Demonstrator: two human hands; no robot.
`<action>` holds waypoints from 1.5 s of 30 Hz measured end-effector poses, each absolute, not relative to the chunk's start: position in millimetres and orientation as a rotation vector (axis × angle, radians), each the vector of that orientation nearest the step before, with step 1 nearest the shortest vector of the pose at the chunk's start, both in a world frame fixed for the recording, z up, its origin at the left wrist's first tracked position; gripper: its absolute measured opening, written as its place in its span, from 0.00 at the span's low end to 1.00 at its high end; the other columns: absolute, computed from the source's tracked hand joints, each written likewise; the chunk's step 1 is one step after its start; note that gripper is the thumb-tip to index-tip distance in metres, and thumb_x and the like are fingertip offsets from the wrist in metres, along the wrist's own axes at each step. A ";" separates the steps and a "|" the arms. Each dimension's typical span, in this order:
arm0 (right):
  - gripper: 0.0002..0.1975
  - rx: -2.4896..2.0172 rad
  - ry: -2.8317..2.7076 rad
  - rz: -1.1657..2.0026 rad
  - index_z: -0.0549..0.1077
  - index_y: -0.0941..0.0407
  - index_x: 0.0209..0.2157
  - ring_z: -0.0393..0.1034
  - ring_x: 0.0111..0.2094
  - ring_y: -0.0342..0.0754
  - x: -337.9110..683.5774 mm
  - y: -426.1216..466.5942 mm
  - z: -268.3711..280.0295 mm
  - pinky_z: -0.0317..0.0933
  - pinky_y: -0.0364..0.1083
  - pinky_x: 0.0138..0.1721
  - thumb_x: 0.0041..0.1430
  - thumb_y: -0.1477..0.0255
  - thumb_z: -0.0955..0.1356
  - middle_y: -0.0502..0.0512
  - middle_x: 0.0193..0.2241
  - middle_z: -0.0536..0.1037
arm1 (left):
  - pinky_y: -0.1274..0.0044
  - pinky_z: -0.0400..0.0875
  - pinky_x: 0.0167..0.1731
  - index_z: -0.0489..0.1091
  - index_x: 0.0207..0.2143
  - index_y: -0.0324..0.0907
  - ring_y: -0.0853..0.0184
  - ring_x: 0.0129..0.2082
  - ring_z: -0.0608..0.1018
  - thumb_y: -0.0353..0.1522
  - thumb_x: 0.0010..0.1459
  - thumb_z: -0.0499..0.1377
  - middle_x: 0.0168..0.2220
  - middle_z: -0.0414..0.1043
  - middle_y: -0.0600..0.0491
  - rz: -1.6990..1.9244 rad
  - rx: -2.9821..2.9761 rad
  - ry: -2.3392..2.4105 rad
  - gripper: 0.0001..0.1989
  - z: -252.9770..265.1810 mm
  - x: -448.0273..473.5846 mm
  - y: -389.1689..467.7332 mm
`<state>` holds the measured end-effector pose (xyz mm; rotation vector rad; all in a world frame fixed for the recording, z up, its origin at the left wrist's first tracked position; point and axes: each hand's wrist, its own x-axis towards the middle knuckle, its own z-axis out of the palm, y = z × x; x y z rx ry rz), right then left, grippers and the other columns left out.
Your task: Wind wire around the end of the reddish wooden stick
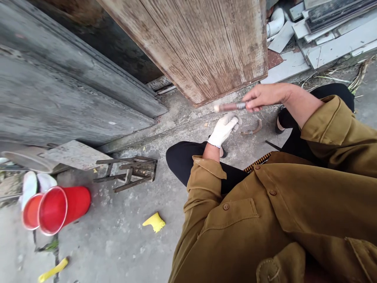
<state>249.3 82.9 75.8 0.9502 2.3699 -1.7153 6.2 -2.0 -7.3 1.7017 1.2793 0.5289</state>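
My right hand (259, 97), bare, grips a short brown wooden handle (230, 107) with a wire-like silver band near my fingers. The handle points left and its far tip is blurred. Just below that tip is my left hand (225, 127), in a white glove with greyish fingers. Its fingers are curled together; whatever may be between them is hidden. On the concrete to the right of the glove lies a curved, rusty-brown piece (255, 129). My two hands are close but apart, between my knees.
Ahead stands a weathered wooden door panel (203, 43). A small wooden stool (132, 171), red buckets (75, 202), a yellow piece (155, 223) and a yellow stick (53, 270) are on the left. Stacked tiles (338, 39) and a white pipe (276, 22) lie at upper right.
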 end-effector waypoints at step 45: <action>0.17 0.908 2.274 -1.531 0.80 0.59 0.39 0.71 0.34 0.41 253.7 78.8 76.8 0.62 0.41 0.39 0.66 0.57 0.71 0.49 0.30 0.76 | 0.75 0.75 0.38 0.74 0.37 0.38 0.67 0.32 0.77 0.42 0.69 0.56 0.32 0.77 0.50 0.742 1.609 1.131 0.16 -19.3 10.5 -0.7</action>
